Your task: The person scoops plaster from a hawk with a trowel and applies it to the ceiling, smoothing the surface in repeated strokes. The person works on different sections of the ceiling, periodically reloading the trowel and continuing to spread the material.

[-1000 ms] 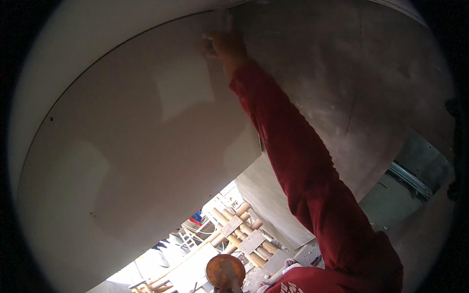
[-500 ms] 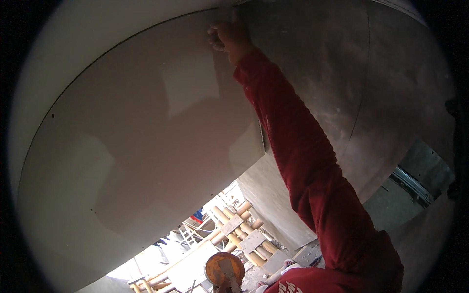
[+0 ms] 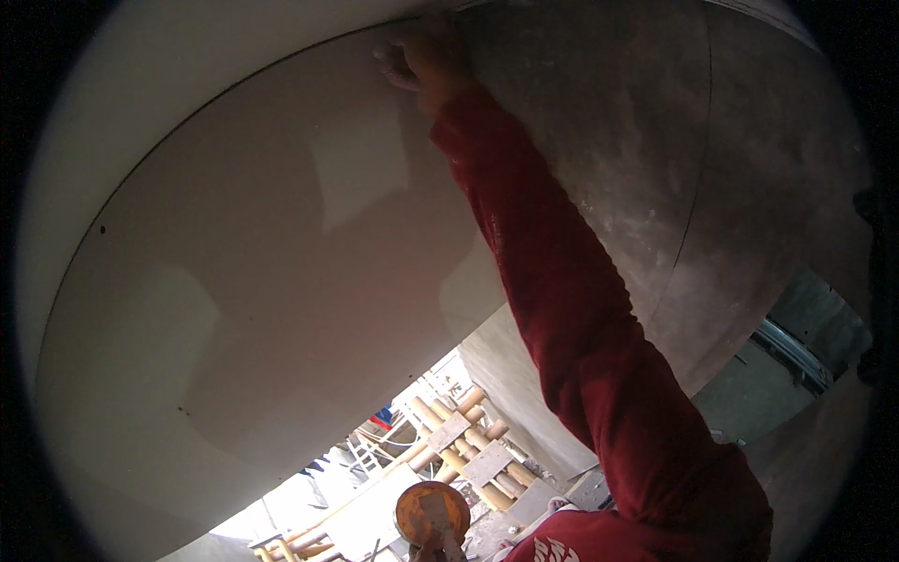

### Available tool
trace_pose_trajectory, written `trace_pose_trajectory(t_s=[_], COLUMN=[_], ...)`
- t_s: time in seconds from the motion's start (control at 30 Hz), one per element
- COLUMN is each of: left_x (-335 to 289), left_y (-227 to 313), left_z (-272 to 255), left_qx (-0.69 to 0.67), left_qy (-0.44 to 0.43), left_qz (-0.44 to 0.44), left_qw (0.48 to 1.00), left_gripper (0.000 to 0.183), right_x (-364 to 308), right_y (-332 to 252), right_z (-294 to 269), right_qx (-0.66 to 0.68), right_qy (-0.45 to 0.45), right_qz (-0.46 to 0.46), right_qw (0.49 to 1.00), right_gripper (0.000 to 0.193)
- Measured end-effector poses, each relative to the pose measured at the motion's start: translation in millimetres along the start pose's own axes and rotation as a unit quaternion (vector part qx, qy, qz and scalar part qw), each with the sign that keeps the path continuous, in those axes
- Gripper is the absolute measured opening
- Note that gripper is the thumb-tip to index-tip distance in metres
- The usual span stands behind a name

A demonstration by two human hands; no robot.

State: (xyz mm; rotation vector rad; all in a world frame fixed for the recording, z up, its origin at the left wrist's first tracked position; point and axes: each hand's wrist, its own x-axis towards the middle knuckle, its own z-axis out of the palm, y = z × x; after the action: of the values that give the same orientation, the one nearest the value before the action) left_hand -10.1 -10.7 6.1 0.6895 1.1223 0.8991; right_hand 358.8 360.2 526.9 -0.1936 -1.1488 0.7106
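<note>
Though I cannot tell either grip, my right hand (image 3: 427,67) curls high at the pale board (image 3: 262,281); my left hand (image 3: 436,549), well apart, meets the orange tub (image 3: 407,513) below, likely light, stiff, best held by its rim.

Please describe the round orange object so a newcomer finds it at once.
Below the large pale panel, look left of the red sleeve. At the bottom edge, the left hand grips the round orange object, its circular face unlike the straight poles nearby.
</note>
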Motion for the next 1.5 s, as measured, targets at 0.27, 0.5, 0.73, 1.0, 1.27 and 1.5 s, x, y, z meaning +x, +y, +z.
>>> trace_pose_trajectory(t_s=[0.27, 0.5, 0.73, 1.0, 1.27, 1.5], left_x=[-2.9, -4.2, -6.7, -12.6, -16.3, -17.7], left_y=[2.0, 3.8, 4.4, 2.4, -2.0, -4.9], left_z=[-3.6, -3.3, -5.4, -6.6, -1.0, 2.4], left_qx=[0.005, 0.013, 0.019, 0.018, 0.027, 0.031], left_qy=[0.004, 0.003, 0.0, 0.005, 0.01, 0.016], left_qz=[0.0, 0.005, 0.01, 0.014, 0.015, 0.017], left_qw=[1.0, 1.0, 1.0, 1.0, 0.999, 0.999], left_gripper=[0.064, 0.062, 0.061, 0.059, 0.058, 0.057], right_x=[-22.5, -32.3, -31.4, -31.2, -39.7, -57.4], right_y=[-15.5, -14.2, -12.7, -8.2, -12.1, 0.4], right_z=[25.2, 20.8, 12.6, 11.2, 7.1, -0.9], right_qx=[-0.022, 0.022, 0.052, 0.156, 0.162, 0.061], right_qy=[0.104, 0.049, 0.038, 0.063, 0.038, 0.047], right_qz=[0.027, -0.017, 0.006, 0.015, 0.016, -0.004], right_qw=[0.994, 0.998, 0.998, 0.986, 0.986, 0.997], right_gripper=[0.016, 0.015, 0.015, 0.017, 0.023, 0.037])
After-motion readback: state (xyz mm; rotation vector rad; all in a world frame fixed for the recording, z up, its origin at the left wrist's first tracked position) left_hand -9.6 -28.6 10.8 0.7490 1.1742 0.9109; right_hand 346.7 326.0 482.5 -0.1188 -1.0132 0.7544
